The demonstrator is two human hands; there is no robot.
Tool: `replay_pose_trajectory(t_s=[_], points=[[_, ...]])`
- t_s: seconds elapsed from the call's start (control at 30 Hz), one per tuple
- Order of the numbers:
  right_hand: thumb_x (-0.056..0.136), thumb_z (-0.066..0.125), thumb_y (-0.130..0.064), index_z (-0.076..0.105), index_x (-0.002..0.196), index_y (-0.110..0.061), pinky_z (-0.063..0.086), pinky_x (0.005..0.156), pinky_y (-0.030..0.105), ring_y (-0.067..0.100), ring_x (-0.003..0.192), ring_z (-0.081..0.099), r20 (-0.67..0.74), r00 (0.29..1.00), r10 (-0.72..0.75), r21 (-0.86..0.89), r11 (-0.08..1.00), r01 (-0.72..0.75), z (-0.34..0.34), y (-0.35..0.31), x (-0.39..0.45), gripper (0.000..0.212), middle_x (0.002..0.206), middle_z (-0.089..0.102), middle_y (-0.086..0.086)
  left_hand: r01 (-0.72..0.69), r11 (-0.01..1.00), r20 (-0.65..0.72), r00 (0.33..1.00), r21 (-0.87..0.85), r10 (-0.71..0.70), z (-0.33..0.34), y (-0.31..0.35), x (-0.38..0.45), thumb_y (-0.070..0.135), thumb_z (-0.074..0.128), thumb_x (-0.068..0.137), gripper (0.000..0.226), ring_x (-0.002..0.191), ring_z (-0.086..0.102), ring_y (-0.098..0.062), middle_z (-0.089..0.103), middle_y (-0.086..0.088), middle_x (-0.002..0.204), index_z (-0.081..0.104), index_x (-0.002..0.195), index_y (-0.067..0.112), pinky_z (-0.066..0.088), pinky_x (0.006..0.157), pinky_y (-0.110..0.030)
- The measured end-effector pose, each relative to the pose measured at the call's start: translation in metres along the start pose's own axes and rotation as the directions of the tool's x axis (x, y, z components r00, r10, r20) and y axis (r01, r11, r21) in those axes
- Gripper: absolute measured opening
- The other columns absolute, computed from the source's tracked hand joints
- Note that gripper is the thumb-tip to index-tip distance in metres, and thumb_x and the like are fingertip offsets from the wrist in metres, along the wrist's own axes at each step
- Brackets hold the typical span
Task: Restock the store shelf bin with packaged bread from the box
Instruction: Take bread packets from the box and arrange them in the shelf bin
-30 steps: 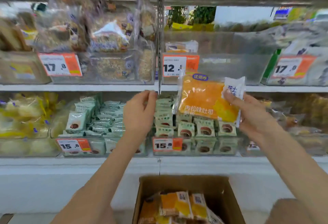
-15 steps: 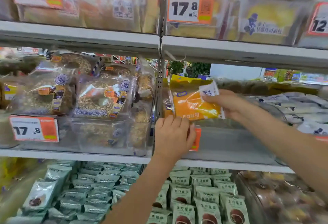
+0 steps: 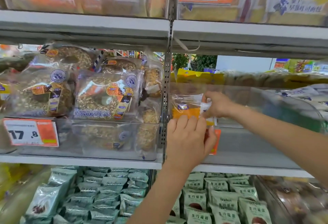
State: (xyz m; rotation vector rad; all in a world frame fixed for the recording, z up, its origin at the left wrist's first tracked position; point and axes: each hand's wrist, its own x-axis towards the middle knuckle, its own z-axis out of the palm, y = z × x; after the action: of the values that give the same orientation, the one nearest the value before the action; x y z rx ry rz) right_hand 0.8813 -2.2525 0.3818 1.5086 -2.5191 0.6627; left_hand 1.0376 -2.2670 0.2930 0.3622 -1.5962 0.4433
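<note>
A clear shelf bin (image 3: 248,140) sits on the middle shelf (image 3: 81,160), right of a bin of seeded bread rings (image 3: 104,96). The right hand (image 3: 219,105) pinches an orange bread package (image 3: 188,110) just inside the bin's front left corner, while the left hand (image 3: 188,140) curls its fingers over the front rim. This looks like the placing step; next, the package likely needs lowering flat and letting go.

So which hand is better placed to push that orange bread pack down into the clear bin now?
The right hand, probably: it already grips the orange bread pack inside the clear bin. The left hand holds the bin's front edge over the price tag, apparently steadying it.
</note>
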Motion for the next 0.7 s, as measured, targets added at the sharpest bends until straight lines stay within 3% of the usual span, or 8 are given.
replay_pose_trajectory(t_s=[0.1,0.2,0.3,0.4,0.57,0.7], points=[[0.066,0.084,-0.018,0.041,0.095,-0.012,0.042,0.053,0.029,0.024,0.086,0.049,0.037,0.999,-0.008,-0.08,0.997,0.011,0.002,-0.004,-0.004,0.052,0.102,0.05,0.01,0.016,1.0,-0.004,1.0,-0.008,-0.016,-0.001,0.001,0.001,0.031,0.047,0.088,0.028,0.062,0.044,-0.022,0.047,-0.001,0.061,0.053,0.066,0.015,0.028,0.062,-0.033],[0.068,0.081,-0.023,0.037,0.106,-0.013,0.045,0.078,0.035,0.03,0.105,0.045,0.048,0.999,-0.003,-0.181,0.983,0.012,0.004,-0.006,-0.005,0.059,0.115,0.043,0.015,0.029,0.999,0.006,1.0,-0.014,-0.028,-0.002,0.002,0.001,0.031,0.048,0.088,0.028,0.063,0.045,-0.022,0.048,-0.001,0.061,0.054,0.066,0.015,0.029,0.063,-0.033],[0.076,0.07,-0.026,0.022,0.137,-0.024,0.032,0.105,0.044,0.034,0.134,0.02,0.136,0.991,0.016,-0.257,0.966,0.02,0.009,-0.001,-0.006,0.078,0.143,0.018,0.013,0.029,1.0,0.03,0.999,-0.012,-0.028,-0.003,0.002,0.0,0.032,0.048,0.088,0.029,0.063,0.045,-0.022,0.048,-0.001,0.062,0.055,0.067,0.014,0.029,0.064,-0.033],[0.089,0.056,-0.02,0.001,0.146,-0.04,0.018,0.112,0.057,0.03,0.145,-0.004,0.263,0.964,-0.048,-0.377,0.914,0.148,0.017,-0.003,-0.005,0.082,0.158,-0.012,-0.006,0.022,1.0,0.033,0.999,0.0,-0.022,-0.003,0.002,0.0,0.032,0.048,0.088,0.028,0.063,0.044,-0.021,0.048,-0.001,0.062,0.055,0.067,0.014,0.028,0.064,-0.033],[0.093,0.047,-0.032,0.0,0.149,-0.035,0.044,0.094,0.049,0.035,0.135,0.027,0.28,0.929,-0.24,-0.556,0.749,0.361,0.018,-0.014,-0.001,0.073,0.157,0.007,-0.003,0.032,0.999,0.033,0.999,0.006,-0.032,-0.001,0.002,0.0,0.033,0.033,0.095,0.039,0.063,0.045,-0.022,0.048,-0.001,0.062,0.051,0.066,0.015,0.03,0.066,-0.034],[0.09,0.047,-0.047,-0.002,0.15,-0.034,0.041,0.096,0.044,0.035,0.134,0.031,0.236,0.934,-0.269,-0.61,0.707,0.358,0.015,-0.019,-0.003,0.078,0.157,0.009,0.003,0.007,1.0,0.007,1.0,0.018,-0.007,0.001,0.001,-0.003,0.033,0.032,0.095,0.038,0.063,0.043,-0.021,0.047,-0.001,0.062,0.052,0.067,0.016,0.03,0.065,-0.033]])
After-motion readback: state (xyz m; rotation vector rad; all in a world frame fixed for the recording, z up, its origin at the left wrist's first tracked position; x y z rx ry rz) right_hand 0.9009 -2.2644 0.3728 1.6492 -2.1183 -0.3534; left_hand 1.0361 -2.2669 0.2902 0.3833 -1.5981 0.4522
